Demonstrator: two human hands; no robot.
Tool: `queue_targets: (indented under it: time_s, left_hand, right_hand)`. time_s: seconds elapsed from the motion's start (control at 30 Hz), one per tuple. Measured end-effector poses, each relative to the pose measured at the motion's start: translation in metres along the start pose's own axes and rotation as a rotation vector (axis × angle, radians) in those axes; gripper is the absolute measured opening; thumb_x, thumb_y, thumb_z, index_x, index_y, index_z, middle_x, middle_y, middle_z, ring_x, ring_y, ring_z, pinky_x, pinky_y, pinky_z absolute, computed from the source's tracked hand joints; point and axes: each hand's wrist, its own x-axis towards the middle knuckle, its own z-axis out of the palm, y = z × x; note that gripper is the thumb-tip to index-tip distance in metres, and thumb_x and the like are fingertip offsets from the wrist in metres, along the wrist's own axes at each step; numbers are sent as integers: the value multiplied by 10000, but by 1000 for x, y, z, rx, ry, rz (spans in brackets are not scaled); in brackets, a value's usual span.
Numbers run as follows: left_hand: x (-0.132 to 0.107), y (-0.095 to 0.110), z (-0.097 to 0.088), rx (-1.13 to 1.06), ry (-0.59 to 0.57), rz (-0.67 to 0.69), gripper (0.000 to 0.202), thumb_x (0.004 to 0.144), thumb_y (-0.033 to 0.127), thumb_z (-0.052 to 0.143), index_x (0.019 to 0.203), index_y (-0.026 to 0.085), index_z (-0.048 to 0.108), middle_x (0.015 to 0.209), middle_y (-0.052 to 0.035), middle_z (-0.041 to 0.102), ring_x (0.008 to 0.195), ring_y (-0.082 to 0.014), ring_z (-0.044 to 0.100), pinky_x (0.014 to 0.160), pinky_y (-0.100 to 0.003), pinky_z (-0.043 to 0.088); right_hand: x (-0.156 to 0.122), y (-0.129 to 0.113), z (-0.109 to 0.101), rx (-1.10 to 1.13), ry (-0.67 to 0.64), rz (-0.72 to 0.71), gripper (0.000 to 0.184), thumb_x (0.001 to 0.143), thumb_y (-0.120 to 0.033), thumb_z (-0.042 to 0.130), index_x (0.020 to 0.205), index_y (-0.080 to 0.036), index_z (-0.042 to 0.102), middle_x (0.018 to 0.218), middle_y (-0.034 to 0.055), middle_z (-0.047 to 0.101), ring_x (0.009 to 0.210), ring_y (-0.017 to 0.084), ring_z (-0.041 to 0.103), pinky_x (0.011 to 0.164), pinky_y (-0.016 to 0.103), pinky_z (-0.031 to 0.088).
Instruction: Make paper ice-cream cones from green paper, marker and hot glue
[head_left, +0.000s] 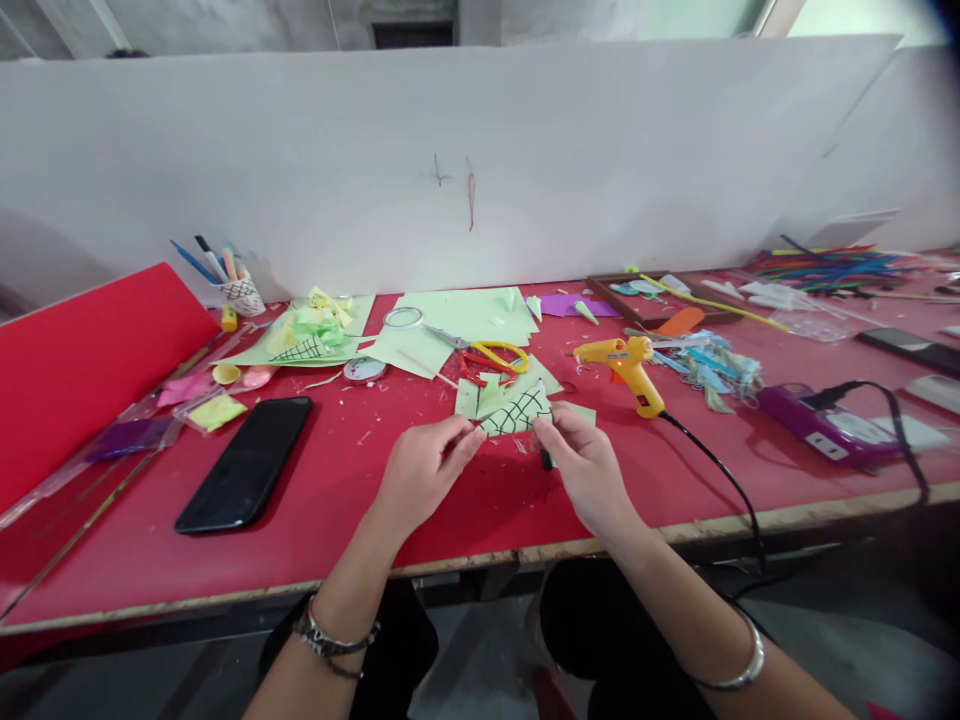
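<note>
Between my hands is a small pale green paper piece (519, 411) drawn with black criss-cross lines, raised a little off the table's near half. My left hand (426, 462) pinches its left corner between thumb and fingers. At its right end, my right hand (587, 462) pinches the paper in the same way. A small black item (547, 459) shows beside the right fingers; I cannot tell what it is. Just behind the held piece lie green paper scraps (491, 395) and scissors (495, 357) with yellow and red handles.
A yellow glue gun (622, 370) stands right of my hands, its black cord running over the table edge. A purple power strip (832, 425) sits farther right. At left are a black phone (244, 465) and a pen cup (241, 296). A white board (337, 170) closes off the back.
</note>
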Motion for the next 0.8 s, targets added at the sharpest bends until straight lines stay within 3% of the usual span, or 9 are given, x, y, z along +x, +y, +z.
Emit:
queue_targets:
  time_s: [0.2, 0.47, 0.8]
  left_hand:
    - [1, -4, 5, 360, -104, 55, 464, 862, 483, 251, 657, 174, 531, 504, -14, 506, 498, -133, 454, 470, -229, 180]
    - [2, -1, 5, 345, -92, 34, 521, 851, 495, 278, 510, 168, 497, 461, -32, 528, 481, -127, 462, 492, -224, 223]
    - [2, -2, 5, 352, -82, 68, 506, 854, 489, 273, 532, 168, 495, 480, -31, 535, 490, -129, 463, 511, -233, 241]
  right_hand:
    - [0, -3, 0, -16, 20, -11, 273, 796, -367, 481, 602, -180, 435, 665, -15, 407, 619, 104, 389, 564, 223, 321]
    - [1, -2, 0, -19, 63, -12, 274, 788, -371, 487, 594, -185, 432, 657, -17, 417, 620, 108, 391, 578, 229, 324]
    - [0, 0, -1, -7, 54, 3, 275, 790, -380, 488, 601, -185, 443, 646, -20, 417, 622, 109, 394, 589, 227, 335]
